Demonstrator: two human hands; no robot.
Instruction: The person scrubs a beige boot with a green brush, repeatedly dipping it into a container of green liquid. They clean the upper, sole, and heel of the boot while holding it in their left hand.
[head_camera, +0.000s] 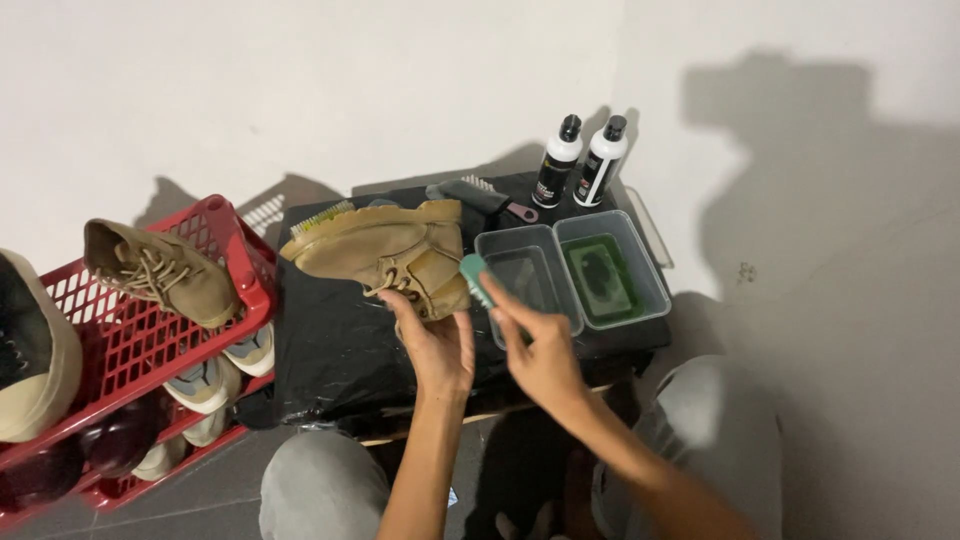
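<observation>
My left hand (436, 344) grips a tan suede lace-up boot (385, 250) by its ankle end, holding it on its side over a small table covered in black plastic (330, 350). My right hand (540, 350) holds a teal-handled brush (474, 276) with its head against the boot's collar. Two clear plastic tubs sit just right of the boot: the nearer tub (527, 275) holds clear liquid, the farther tub (610, 268) holds something green.
Two white bottles with black caps (580, 160) stand at the table's back by the wall. More brushes (480, 195) lie behind the boot. A red plastic shoe rack (130, 340) at left carries the matching tan boot (160, 270) and several other shoes. My knees are below.
</observation>
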